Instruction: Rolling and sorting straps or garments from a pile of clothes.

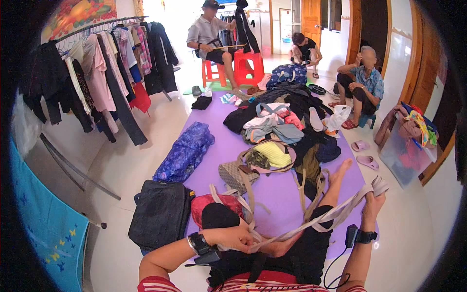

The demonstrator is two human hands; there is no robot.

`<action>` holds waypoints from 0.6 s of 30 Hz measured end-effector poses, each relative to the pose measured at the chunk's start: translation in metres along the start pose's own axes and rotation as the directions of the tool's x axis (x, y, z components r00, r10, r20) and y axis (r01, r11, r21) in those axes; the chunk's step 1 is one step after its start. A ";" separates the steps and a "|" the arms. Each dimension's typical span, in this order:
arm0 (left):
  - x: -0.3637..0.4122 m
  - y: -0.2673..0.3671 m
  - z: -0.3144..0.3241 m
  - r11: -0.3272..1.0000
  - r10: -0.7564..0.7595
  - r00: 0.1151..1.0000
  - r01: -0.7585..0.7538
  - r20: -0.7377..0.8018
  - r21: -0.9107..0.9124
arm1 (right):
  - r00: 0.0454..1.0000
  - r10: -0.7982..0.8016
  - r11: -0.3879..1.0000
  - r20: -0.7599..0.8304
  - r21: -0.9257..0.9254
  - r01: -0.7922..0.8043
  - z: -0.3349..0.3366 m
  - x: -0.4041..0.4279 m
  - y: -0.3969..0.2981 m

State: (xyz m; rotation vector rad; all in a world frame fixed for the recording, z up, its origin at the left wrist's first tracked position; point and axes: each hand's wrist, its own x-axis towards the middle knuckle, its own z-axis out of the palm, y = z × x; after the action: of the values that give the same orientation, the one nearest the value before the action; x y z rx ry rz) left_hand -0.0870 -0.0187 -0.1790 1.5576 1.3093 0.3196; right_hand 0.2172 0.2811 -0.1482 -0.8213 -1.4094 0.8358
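Observation:
A long beige fabric strap (341, 210) runs slanting between my two hands above my lap. My left hand (235, 238) pinches its lower end close to my body. Raised at the right, my right hand (374, 204) grips several folded loops of the strap. More strap hangs near my left hand, by a red bag (209, 208) beside my knee. Ahead on the purple mat (271, 208) lie a tan patterned bag (235, 177) and a yellow ribbed cloth (270, 155) ringed by a strap.
A black bag (160, 215) and a blue plastic-wrapped bundle (186, 151) are at left. Clothes (273, 127) are heaped ahead. A garment rack (98, 25) stands left, a clear bin (405, 164) right. Three people sit or crouch farther off, one on a red stool (213, 73).

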 end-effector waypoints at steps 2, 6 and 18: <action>0.003 -0.003 0.003 0.978 0.132 0.970 -0.093 -0.206 0.188 | 1.000 0.021 0.999 -0.017 0.026 -0.021 -0.001 0.000 -0.005; 0.001 -0.004 -0.004 0.962 0.038 0.751 0.152 -0.659 0.228 | 0.999 -0.024 1.000 -0.030 -0.013 0.024 -0.006 0.005 -0.007; -0.039 -0.009 -0.082 0.898 0.384 -0.153 0.293 -0.911 0.329 | 0.993 -0.020 1.000 -0.119 -0.012 0.018 -0.025 0.010 0.007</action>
State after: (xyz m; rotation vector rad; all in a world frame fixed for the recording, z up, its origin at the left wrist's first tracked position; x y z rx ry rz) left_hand -0.1669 -0.0098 -0.1356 1.6190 2.7418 1.7697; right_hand 0.2418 0.2931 -0.1496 -0.8513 -1.3158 0.7527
